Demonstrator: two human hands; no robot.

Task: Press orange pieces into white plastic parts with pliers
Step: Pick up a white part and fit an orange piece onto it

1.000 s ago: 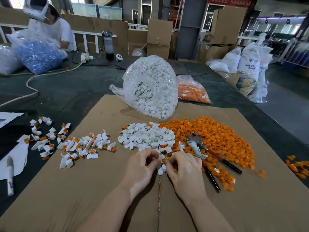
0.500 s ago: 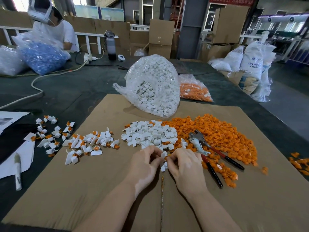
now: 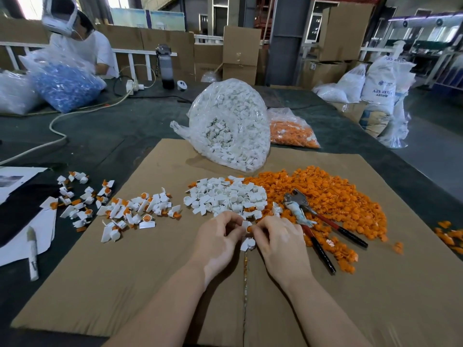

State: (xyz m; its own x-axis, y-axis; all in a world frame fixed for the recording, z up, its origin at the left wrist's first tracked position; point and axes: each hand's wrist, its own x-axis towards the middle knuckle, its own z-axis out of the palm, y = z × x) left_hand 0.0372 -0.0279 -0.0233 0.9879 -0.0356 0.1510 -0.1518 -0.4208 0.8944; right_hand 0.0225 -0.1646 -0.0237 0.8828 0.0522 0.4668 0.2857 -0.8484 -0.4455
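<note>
The bench [image 3: 105,136] carries a cardboard sheet [image 3: 140,276] in a warehouse stacked with boxes. At twelve o'clock stands a bag of white parts [image 3: 230,126]; loose white parts [image 3: 225,196] and orange pieces [image 3: 330,194] lie before it. The pliers [image 3: 323,221] lie untouched at two o'clock. The left hand [image 3: 215,242] pinches a white part [image 3: 246,224]; the right hand [image 3: 281,242] pinches an orange piece [image 3: 248,229] against it. Risk: a skewed hand fit could jam or pop loose under the pliers.
</note>
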